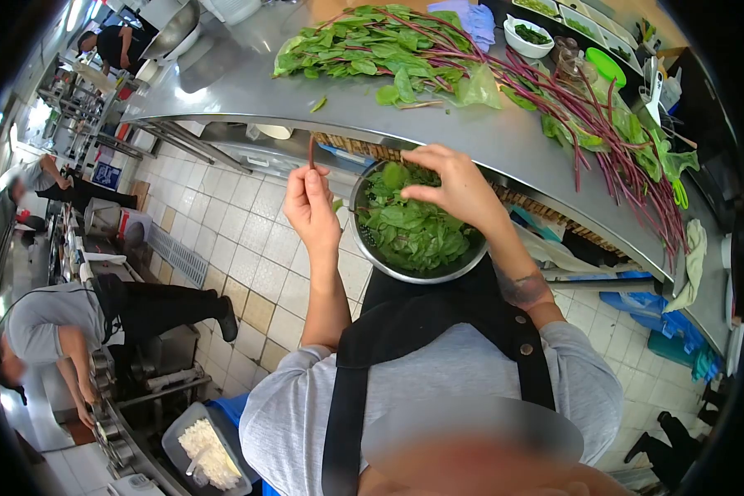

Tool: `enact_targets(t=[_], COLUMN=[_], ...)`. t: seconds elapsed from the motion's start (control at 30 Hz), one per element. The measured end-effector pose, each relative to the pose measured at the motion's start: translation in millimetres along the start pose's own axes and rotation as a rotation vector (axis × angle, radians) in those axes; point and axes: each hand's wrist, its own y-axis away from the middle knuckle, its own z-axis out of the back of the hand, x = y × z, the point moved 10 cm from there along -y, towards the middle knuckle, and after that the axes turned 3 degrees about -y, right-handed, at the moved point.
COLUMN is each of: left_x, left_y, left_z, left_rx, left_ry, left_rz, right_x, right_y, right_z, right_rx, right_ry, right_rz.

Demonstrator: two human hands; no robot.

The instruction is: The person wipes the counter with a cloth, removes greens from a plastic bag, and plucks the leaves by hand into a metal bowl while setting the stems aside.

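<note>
My left hand [310,207] pinches a thin purple-red stem [312,154] and holds it upright, just left of a metal bowl [370,248]. The bowl rests against my apron below the counter edge and is full of plucked green leaves [413,236]. My right hand [459,188] hovers over the bowl's far side, its fingertips closed on a green leaf [395,175] at the top of the heap. A pile of leafy red-stemmed greens [372,50] lies on the steel counter [240,87] beyond the bowl.
More long red stems with leaves [620,157] trail along the counter's right side. A white bowl of greens [527,37] and a green lid [608,66] stand at the back. To the left a person [50,326] bends over equipment, with others further off. A tray [207,450] lies below.
</note>
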Motion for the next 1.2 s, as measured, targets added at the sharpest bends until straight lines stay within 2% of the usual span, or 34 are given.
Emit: enact_targets(t=[0.1,0.2,0.3,0.4,0.5,0.6,0.7,0.77,0.83,0.87,0.93,0.97,1.07,1.1,1.17,1.2], left_x=[8,16,9,7,11,19,11,7,17,21,16,15,-22,-23,-27,-30], left_y=[4,11,14,11,8,4,4,9,22,28,31,28,-16,-34,-68,-85], left_z=[-1,-2,-11,-11,-8,-9,-30,-53,-85,-102,-131,-140,-165,-171,-183,-190], left_rx=[0.067,0.095,0.138,0.135,0.105,0.09,0.11,0.139,0.196,0.222,0.292,0.341,0.494,0.482,0.419,0.367], left_ry=[-0.043,-0.197,-0.24,-0.261,-0.227,-0.153,-0.085,-0.053,0.335,0.529,0.691,0.597,0.011,-0.083,-0.261,-0.343], left_rz=[0.071,0.033,-0.005,-0.035,0.005,0.04,0.085,0.118,0.253,0.319,0.308,0.297,-0.238,-0.284,-0.354,-0.382], right_x=[-17,-32,-46,-64,-18,-4,-8,-1,11,5,-9,-7,-5,-4,-2,3], right_y=[-25,-58,-72,-69,-39,-4,27,30,28,29,43,43,38,36,35,33], right_z=[2,23,19,2,3,-17,-25,-11,5,-6,-26,-17,49,83,151,181], right_rx=[0.101,-0.21,-0.282,-0.151,-0.208,-0.031,0.019,-0.087,-0.14,0.034,0.385,0.274,-0.082,-0.192,-0.423,-0.544], right_ry=[-0.034,0.196,0.491,0.507,0.408,0.277,0.221,0.038,-0.123,-0.156,-0.221,-0.407,-0.253,-0.076,0.265,0.428], right_rz=[-0.228,-0.02,0.047,-0.049,0.104,0.066,-0.023,-0.056,-0.029,-0.093,-0.213,-0.248,-0.332,-0.363,-0.248,-0.099])
